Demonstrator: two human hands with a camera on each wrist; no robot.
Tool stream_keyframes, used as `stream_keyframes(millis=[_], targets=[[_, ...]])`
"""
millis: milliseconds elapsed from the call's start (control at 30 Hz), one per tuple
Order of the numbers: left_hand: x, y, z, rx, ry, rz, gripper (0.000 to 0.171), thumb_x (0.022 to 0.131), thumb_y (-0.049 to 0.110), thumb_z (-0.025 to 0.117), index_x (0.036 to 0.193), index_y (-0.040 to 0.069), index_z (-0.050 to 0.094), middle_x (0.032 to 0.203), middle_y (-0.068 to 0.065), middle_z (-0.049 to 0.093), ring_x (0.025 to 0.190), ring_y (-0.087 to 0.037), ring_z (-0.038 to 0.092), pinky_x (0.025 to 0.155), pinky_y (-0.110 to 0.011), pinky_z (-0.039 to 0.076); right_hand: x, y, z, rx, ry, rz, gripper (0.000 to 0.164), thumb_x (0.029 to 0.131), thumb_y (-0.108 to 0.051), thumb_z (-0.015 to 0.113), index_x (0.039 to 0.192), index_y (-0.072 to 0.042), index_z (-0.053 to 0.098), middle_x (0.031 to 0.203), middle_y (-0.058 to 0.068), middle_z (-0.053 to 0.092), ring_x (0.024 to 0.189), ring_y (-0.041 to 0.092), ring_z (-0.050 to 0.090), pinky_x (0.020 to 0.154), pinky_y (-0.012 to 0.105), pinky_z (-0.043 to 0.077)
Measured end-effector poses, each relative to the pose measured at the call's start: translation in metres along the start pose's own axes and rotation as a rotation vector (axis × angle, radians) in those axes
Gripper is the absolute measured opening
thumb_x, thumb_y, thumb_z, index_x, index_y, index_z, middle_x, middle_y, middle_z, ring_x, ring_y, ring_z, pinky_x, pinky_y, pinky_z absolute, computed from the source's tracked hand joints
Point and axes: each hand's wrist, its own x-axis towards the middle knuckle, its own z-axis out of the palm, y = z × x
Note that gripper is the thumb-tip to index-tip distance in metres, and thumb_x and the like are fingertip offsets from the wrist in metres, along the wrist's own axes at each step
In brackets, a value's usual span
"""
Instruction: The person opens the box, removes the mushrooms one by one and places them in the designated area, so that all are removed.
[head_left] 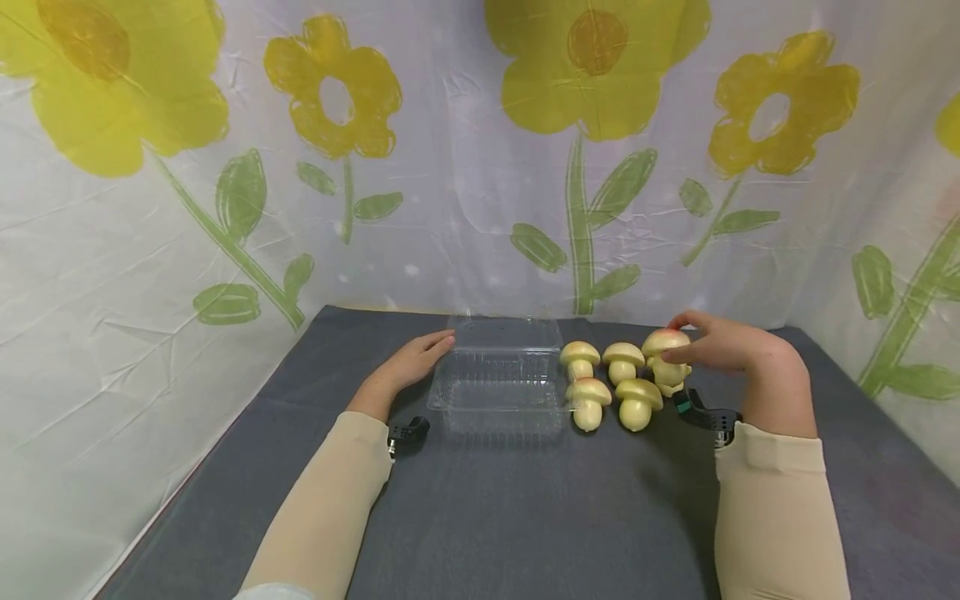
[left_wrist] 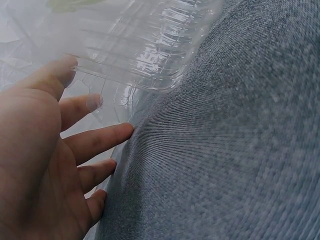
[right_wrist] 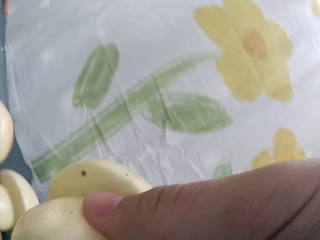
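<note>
A clear plastic clamshell box lies with its lid raised behind it. My left hand is at the box's left side, its fingers extended; in the left wrist view, the thumb touches the box's rim near a corner. At the right, my right hand grips a toy mushroom with a pale yellow, red-tinged cap. The right wrist view has the thumb pressed on the mushroom; the other fingers are hidden there. What lies directly under it is partly hidden.
Several more toy mushrooms stand close together between the box and my right hand. A dark grey cloth covers the table. Behind it hangs a white curtain printed with yellow flowers. Both wrists wear black straps.
</note>
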Motion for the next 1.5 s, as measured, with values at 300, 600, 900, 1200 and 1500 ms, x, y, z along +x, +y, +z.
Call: stream_keyframes(millis=[300, 600, 900, 1200, 1500], targets=[[0.001, 0.000, -0.001, 0.006, -0.006, -0.007, 0.062, 0.111, 0.048, 0.040, 0.162, 0.014, 0.034, 0.163, -0.015, 0.035, 0.149, -0.038, 0.031, 0.120, -0.060, 0.025, -0.005, 0.030, -0.002, 0.158, -0.057, 0.090, 0.065, 0.097, -0.042, 0.070, 0.146, -0.010, 0.041, 0.136, 0.025, 0.046, 0.122, 0.045, 0.048, 0.084, 0.049, 0.052], [0.001, -0.003, 0.001, 0.012, -0.005, -0.008, 0.064, 0.111, 0.050, 0.039, 0.163, 0.013, 0.033, 0.163, -0.016, 0.035, 0.150, -0.039, 0.031, 0.120, -0.060, 0.025, 0.001, 0.051, 0.008, 0.265, -0.137, 0.178, 0.059, 0.096, -0.037, 0.072, 0.142, -0.011, 0.046, 0.121, 0.016, 0.049, 0.102, 0.031, 0.054, 0.079, 0.042, 0.052], [0.000, -0.001, 0.000, 0.000, -0.004, -0.003, 0.060, 0.112, 0.045, 0.040, 0.162, 0.013, 0.034, 0.162, -0.016, 0.036, 0.149, -0.039, 0.032, 0.120, -0.060, 0.026, 0.017, 0.064, 0.019, 0.358, -0.213, 0.193, 0.045, 0.097, -0.015, 0.064, 0.137, -0.004, 0.046, 0.087, 0.002, 0.055, 0.103, 0.028, 0.058, 0.088, 0.040, 0.048], [0.001, -0.002, 0.001, 0.010, 0.000, 0.005, 0.062, 0.112, 0.047, 0.040, 0.162, 0.013, 0.034, 0.162, -0.016, 0.036, 0.149, -0.039, 0.032, 0.119, -0.061, 0.026, 0.026, 0.059, 0.025, 0.288, -0.219, 0.160, 0.037, 0.092, -0.004, 0.058, 0.129, 0.000, 0.052, 0.096, 0.005, 0.050, 0.092, 0.024, 0.051, 0.085, 0.040, 0.047], [0.001, -0.002, 0.001, 0.004, -0.003, 0.007, 0.061, 0.112, 0.047, 0.040, 0.162, 0.013, 0.035, 0.162, -0.016, 0.037, 0.148, -0.039, 0.033, 0.119, -0.060, 0.027, 0.029, 0.054, 0.027, 0.205, -0.192, 0.184, 0.041, 0.097, -0.017, 0.065, 0.126, 0.010, 0.055, 0.110, 0.020, 0.059, 0.105, 0.034, 0.058, 0.097, 0.049, 0.052]])
